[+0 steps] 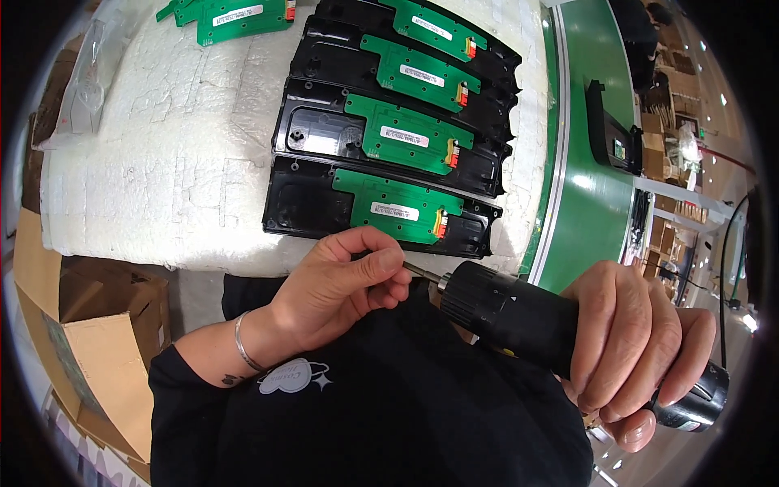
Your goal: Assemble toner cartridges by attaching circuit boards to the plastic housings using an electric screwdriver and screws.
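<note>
My right hand [629, 345] is wrapped round the body of a black electric screwdriver [519, 312], which points left across my front. Its thin metal bit [423, 273] runs into the pinched thumb and fingers of my left hand [353, 276]. Whether a screw sits at the hidden bit tip, I cannot tell. Just beyond my left hand lies the nearest black plastic housing [304, 203], with a green circuit board [365, 207] in it. The board carries a white label and a small red and yellow connector [441, 225].
Several similar housings [316, 122] with boards lie in a row behind, on a white foam-covered surface [162, 178]. Loose green boards [243, 28] sit at the far left. To the right runs a green belt [596, 203] bearing another black housing [608, 130]. An open cardboard box [114, 365] stands lower left.
</note>
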Demonstrator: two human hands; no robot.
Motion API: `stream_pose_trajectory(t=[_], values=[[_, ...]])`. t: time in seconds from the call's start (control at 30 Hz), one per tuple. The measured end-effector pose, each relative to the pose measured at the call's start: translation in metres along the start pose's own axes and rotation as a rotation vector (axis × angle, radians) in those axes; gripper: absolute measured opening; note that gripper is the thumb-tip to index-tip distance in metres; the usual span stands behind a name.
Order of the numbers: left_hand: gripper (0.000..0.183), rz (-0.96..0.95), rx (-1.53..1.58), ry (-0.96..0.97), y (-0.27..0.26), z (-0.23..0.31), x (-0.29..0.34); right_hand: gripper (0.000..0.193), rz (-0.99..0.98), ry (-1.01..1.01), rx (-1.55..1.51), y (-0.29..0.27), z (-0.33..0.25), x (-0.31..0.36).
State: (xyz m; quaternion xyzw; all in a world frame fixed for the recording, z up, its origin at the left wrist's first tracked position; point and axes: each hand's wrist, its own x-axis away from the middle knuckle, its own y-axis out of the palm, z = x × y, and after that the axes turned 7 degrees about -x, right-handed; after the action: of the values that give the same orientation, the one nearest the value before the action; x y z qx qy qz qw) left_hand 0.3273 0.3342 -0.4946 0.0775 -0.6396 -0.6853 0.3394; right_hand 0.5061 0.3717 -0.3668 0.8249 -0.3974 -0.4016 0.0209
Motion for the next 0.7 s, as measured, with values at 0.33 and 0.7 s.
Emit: stream_pose_trajectory(t=[0.33,0.7], values=[[0.011,0.060,-0.099,0.032,0.004,0.005,-0.004,0.026,0.149,0.066,0.051,0.001,0.003,0.001],[0.043,0.054,-0.138,-0.158,0.006,-0.001,-0.007,0.029,0.242,0.107,0.279,-0.024,0.044,0.009]])
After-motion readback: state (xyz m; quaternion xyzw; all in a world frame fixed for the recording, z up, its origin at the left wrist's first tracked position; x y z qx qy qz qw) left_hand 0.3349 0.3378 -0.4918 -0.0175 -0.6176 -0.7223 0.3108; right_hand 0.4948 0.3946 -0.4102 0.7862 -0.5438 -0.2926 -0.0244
